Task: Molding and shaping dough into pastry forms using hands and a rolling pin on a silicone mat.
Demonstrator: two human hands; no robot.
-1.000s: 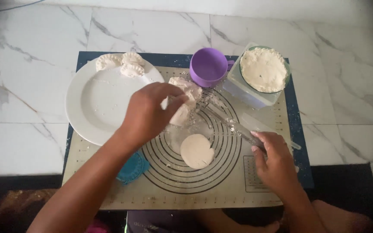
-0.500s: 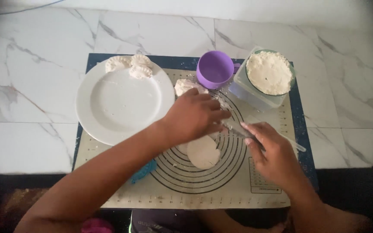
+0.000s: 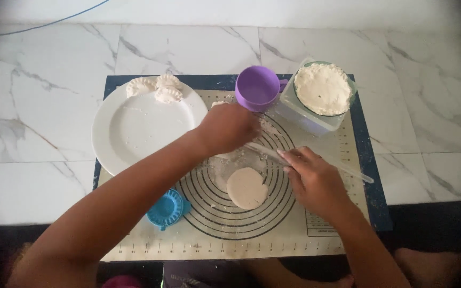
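Soft, even daylight, fairly bright, with faint shadows only. The picture is slightly soft. Its corners darken and blur.

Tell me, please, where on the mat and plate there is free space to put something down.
The white plate is mostly bare below the three dumplings at its far rim. The mat is free along its near edge, below the dough disc and blue press. Crowded: around the purple cup, flour container and both hands.
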